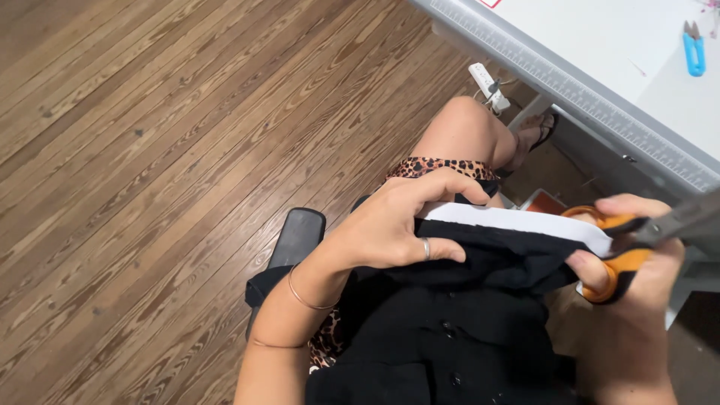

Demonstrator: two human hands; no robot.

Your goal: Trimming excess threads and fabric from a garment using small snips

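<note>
My left hand pinches a black garment with a white strip along its upper edge, thumb under and fingers over the fold. A ring sits on one finger. My right hand grips orange-handled scissors, whose grey blades point right toward the table. The scissors sit at the right end of the white strip. The garment lies across my lap and has dark buttons down its front.
A white table with a ruler edge stands at upper right, with blue thread snips on it. A power strip lies on the wooden floor. A black chair armrest is beside my left forearm.
</note>
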